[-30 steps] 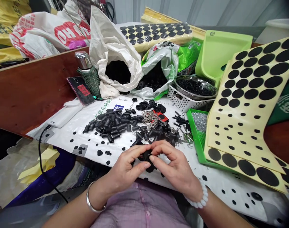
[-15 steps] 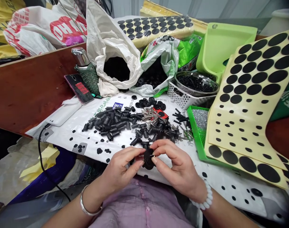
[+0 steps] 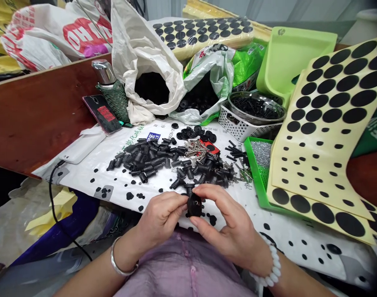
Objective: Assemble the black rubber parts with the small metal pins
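Both my hands meet at the near edge of the table over a small round black part point(image 3: 193, 205). My left hand point(image 3: 162, 218) pinches it from the left with thumb and fingers closed. My right hand point(image 3: 228, 225) grips it from the right, fingers curled over its top. Just beyond them lies a heap of black plastic tubes point(image 3: 145, 159) and a mix of black fittings and metal keys point(image 3: 203, 161) on a white printed sheet point(image 3: 114, 181) dotted with black rubber discs.
A green tray point(image 3: 253, 173) with metal bits lies at right under yellow sheets of black round pads point(image 3: 324, 136). A white basket with a bowl point(image 3: 253, 113), open bags of black parts point(image 3: 154, 88), a flask point(image 3: 109, 90), a phone point(image 3: 103, 115) and a cabled power bank point(image 3: 83, 150) stand behind.
The black part has turned in my fingers; my right hand now wraps over its top instead of pinching at its edge. Both hands stay at the same spot.
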The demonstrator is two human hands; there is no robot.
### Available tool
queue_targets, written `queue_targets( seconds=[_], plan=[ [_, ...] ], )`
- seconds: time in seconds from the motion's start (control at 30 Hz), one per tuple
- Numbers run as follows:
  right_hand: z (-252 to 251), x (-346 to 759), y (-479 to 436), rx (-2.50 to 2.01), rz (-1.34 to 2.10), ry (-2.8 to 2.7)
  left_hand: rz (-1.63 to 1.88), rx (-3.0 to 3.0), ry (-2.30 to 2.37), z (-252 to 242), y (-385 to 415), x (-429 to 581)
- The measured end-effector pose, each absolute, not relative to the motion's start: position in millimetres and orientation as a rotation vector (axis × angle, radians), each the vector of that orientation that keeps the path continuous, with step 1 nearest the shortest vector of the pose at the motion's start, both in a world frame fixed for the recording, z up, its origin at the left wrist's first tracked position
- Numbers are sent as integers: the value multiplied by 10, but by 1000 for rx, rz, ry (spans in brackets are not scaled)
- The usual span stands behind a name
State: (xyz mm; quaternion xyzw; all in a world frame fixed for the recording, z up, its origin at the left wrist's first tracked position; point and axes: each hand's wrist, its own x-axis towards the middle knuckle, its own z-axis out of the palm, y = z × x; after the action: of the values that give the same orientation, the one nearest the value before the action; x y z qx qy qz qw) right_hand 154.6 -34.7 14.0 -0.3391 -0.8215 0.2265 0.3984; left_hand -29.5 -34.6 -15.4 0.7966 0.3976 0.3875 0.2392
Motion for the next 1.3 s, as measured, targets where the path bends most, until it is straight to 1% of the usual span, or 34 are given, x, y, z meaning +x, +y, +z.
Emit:
queue_targets(
  seconds=[0.33,0.6,0.83,1.0,1.1,1.2,1.23,1.3],
  plan=[
    [-6,1506,-362,-788,467,-2137,1111,2070,1029,-265,-342,-286],
    [54,1613,-371,-922,695,-2020,1071,1991,953,-208,-371,-273],
    [27,1675,-388,-910,728,-2111,929,2100,964,-229,-384,-256],
    [-63,1697,-378,-927,746,-2000,880,2122,986,-190,-367,-255],
    [-142,1761,-367,-1011,770,-1858,965,2165,1119,-195,-292,-315],
    [-198,1851,-363,-1076,773,-1748,1025,2205,1405,-199,-124,-395],
    [-207,1877,-365,-1085,774,-1729,996,2214,1500,-189,-52,-413],
    [-215,1916,-375,-1089,772,-1709,831,2220,1681,-147,98,-420]
  ],
)
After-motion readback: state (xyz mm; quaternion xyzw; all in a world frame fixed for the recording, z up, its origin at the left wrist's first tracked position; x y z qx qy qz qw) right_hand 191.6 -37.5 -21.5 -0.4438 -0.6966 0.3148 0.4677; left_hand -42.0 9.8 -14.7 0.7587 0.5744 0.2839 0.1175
